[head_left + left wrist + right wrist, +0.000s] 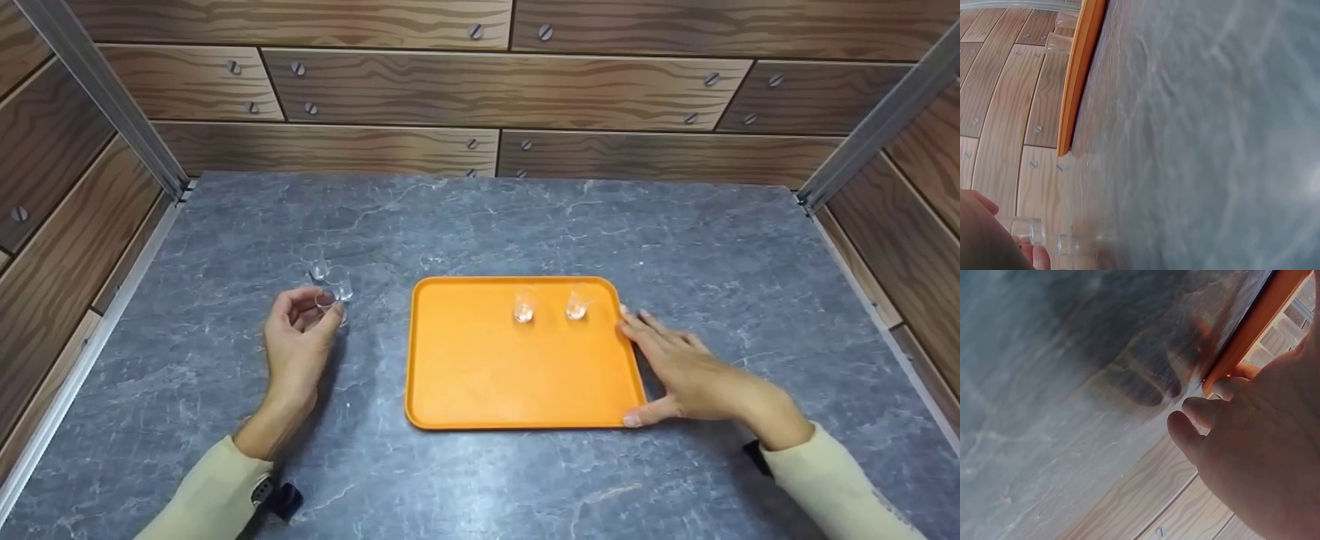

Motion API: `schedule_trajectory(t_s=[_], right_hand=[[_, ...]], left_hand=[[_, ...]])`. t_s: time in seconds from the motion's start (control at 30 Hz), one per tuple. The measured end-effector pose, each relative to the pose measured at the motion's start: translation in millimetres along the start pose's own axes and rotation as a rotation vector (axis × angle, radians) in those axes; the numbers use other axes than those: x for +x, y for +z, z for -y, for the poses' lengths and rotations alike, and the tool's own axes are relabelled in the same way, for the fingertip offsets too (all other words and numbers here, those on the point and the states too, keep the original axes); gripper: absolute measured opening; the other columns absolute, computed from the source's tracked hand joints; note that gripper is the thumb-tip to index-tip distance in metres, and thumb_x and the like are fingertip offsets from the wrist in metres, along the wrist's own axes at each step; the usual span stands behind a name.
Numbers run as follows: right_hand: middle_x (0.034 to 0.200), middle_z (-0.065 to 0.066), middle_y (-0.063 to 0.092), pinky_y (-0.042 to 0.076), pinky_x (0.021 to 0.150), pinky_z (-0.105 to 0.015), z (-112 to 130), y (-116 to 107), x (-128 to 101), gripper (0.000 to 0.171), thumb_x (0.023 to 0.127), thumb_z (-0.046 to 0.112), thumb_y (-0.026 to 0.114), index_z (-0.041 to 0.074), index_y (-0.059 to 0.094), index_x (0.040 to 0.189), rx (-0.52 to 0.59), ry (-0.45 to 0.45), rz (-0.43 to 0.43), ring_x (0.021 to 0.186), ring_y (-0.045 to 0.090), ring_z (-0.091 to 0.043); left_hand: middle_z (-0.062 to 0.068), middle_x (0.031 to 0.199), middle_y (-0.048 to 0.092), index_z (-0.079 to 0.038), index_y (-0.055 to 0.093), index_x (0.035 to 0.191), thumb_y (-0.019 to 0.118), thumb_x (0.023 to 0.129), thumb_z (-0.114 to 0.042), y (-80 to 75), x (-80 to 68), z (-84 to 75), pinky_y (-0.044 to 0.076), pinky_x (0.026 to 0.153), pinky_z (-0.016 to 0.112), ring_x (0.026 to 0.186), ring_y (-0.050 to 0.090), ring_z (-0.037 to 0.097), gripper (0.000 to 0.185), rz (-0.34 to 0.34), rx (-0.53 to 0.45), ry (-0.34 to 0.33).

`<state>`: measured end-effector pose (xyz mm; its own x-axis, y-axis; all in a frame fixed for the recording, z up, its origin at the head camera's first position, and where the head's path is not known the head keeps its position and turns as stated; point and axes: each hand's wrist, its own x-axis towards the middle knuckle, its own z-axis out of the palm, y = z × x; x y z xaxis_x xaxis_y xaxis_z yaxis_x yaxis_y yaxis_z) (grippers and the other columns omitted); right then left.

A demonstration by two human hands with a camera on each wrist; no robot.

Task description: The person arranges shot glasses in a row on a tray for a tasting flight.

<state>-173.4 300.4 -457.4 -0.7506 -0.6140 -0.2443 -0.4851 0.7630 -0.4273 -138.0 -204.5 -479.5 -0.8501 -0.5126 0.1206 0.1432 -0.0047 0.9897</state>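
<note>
Left of the tray, my left hand [296, 345] curls its thumb and fingers around a small clear shot glass [325, 301]. Its fingers partly hide that glass, which also shows beside the fingertips in the left wrist view. Just beyond stand two more clear glasses, one nearer [343, 287] and one farther [319, 269]. My right hand [679, 371] lies spread along the right edge of an orange tray [480, 375], thumb at the front corner and fingertips at the rim. On the tray, towards its back right, are two clear shot glasses, a left one [523, 307] and a right one [576, 306].
The tray sits on a grey marbled tabletop [480, 480]. Wood-patterned panels [390, 90] enclose the back and sides, with metal posts at the left [112, 97] and right [877, 127] corners.
</note>
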Motion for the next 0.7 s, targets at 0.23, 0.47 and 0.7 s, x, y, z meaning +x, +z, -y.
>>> schedule_trajectory(t_s=[0.23,0.47,0.7], right_hand=[[0.181,-0.017,0.008,0.013,0.121,-0.080,-0.5,-0.9,2.5,0.130,0.083,0.078,0.079,0.004,0.019,0.172,0.001,0.003,0.011,0.164,0.007,-0.045],[0.181,-0.018,0.008,0.013,0.120,-0.080,-2.9,0.3,1.3,0.130,0.083,0.078,0.079,0.004,0.019,0.172,0.001,0.001,0.017,0.164,0.006,-0.046],[0.181,-0.017,0.007,0.012,0.120,-0.081,-1.1,1.8,2.7,0.132,0.082,0.080,0.078,0.004,0.019,0.172,0.001,0.008,0.012,0.164,0.006,-0.046]], left_hand=[[0.019,0.109,0.069,0.008,0.065,0.116,0.076,0.090,0.012,8.9,-3.8,0.7,0.057,0.087,0.022,0.095,0.068,0.016,0.028,0.046,-0.026,0.027],[0.025,0.112,0.069,0.008,0.065,0.116,0.076,0.089,0.013,27.1,-9.9,2.5,0.059,0.089,0.024,0.096,0.069,0.018,0.029,0.086,-0.055,0.009],[0.023,0.110,0.069,0.009,0.065,0.116,0.077,0.089,0.013,39.5,-11.7,0.0,0.059,0.089,0.025,0.097,0.070,0.019,0.030,0.144,-0.054,0.012]])
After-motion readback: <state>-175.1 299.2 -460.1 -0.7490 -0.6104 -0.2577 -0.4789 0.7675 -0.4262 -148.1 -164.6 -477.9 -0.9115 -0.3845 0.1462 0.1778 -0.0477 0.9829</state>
